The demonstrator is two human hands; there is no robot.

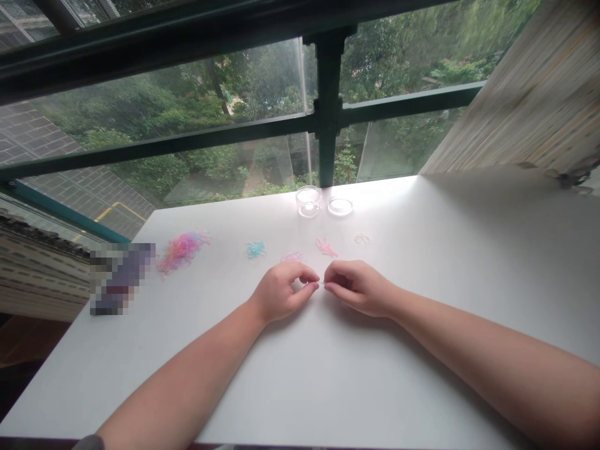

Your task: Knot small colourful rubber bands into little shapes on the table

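Note:
My left hand (287, 289) and my right hand (359, 286) meet over the white table, thumbs and fingertips pinched close together. Between the fingertips a tiny bit of a pale bluish rubber band (321, 283) shows; the fingers hide most of it. Just behind my left hand lies a small lilac-pink bunch of rubber bands (293, 257), partly covered by the hand. A pink bunch (325, 247) sits behind the gap between the hands. Farther left is a turquoise bunch (255, 249), and behind my right hand lie a few pale yellowish bands (362, 239).
A large mixed heap of coloured rubber bands (185, 250) lies at the table's left, near a blurred-out purple item (124, 278). By the window stand a transparent round container (308, 203) and its lid (340, 207). A curtain (510, 106) hangs at the right.

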